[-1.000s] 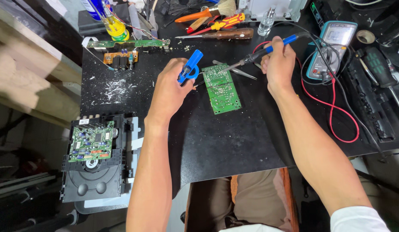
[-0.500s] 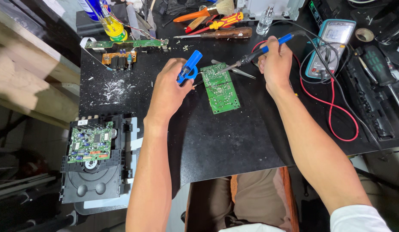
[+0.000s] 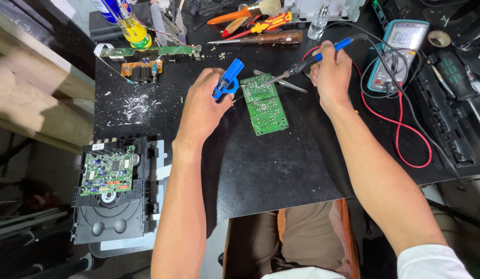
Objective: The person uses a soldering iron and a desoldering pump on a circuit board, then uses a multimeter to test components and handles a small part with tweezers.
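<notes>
Lying flat on the black surface [image 3: 260, 170], the light, rigid, fragile circuit board [image 3: 264, 103] is best gripped by edges; soldering iron [image 3: 312, 58] is clasped in right hand [image 3: 330, 70], blue desoldering pump [image 3: 227, 80] in left hand [image 3: 204, 106].

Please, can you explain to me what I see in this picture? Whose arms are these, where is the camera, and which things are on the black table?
The camera sits on a person's head and looks down at their own two bare arms. The left hand holds a blue tool. The right hand holds a soldering iron, its tip at a green circuit board lying on the black table. Nearby lie a multimeter with a red lead, screwdrivers and an opened disc player.
</notes>
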